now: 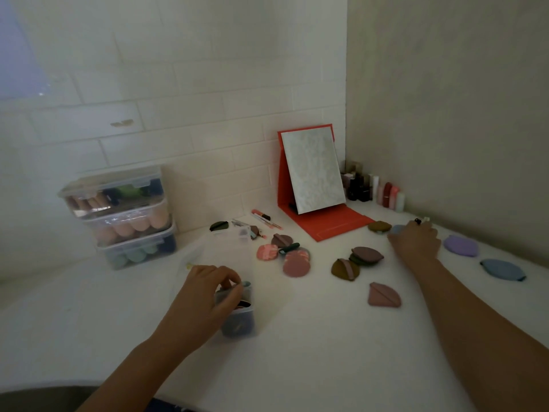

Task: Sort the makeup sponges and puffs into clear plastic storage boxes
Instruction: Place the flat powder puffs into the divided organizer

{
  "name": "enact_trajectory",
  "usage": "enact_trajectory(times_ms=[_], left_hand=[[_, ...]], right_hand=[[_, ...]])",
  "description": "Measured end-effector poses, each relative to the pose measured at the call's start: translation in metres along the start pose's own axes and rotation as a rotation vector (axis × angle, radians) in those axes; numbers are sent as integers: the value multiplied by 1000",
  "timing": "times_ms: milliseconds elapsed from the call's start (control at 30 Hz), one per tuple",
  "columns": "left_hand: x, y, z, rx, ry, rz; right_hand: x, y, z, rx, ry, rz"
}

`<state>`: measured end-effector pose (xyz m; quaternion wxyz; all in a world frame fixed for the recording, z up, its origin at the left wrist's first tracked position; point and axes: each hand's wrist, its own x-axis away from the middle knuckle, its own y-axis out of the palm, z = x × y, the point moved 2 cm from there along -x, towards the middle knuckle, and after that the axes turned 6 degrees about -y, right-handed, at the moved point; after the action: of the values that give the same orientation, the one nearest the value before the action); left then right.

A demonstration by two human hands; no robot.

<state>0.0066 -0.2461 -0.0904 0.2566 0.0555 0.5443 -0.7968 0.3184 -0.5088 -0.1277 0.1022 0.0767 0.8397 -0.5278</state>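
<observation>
An open clear storage box stands on the white counter with bluish puffs inside. My left hand curls over its near rim and pinches a pale blue puff at the top. My right hand reaches to the far right and rests on a light blue puff, fingers spread. Loose puffs lie between: pink round ones, brown and mauve folded ones, a mauve one, a purple one, a blue one.
Three closed clear boxes full of sponges are stacked at the back left. A red folding mirror stands against the tiled wall, with small bottles in the corner. Pencils and a clear lid lie behind the open box.
</observation>
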Motion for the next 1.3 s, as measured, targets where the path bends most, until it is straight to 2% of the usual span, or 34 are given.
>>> enact_trajectory(times_ms=[133, 200, 367, 433, 533, 667, 867, 1000, 1167, 1300], left_hand=[[1, 5, 7, -15, -5, -30], [4, 8, 11, 9, 16, -29], [11, 11, 22, 82, 37, -31], [11, 11, 23, 67, 65, -45], [12, 11, 24, 21, 53, -61], [12, 13, 25, -20, 29, -27], [14, 14, 30, -109, 5, 39], [14, 15, 32, -215, -13, 24], [12, 13, 38, -400, -69, -4], [14, 13, 33, -190, -71, -5]], right_hand=[[-4, 0, 1, 8, 22, -62], [-3, 0, -4, -54, -35, -58], [9, -19, -24, -80, -193, 68], [20, -32, -38, -186, -271, 124], [46, -54, -68, -471, -494, 144], [95, -69, -110, -725, -692, -5], [136, -61, -157, -887, -794, -327], [151, -49, -176, -883, -834, -481], [157, -34, -187, -699, -941, -409], [163, -26, -192, -533, -1039, -447]])
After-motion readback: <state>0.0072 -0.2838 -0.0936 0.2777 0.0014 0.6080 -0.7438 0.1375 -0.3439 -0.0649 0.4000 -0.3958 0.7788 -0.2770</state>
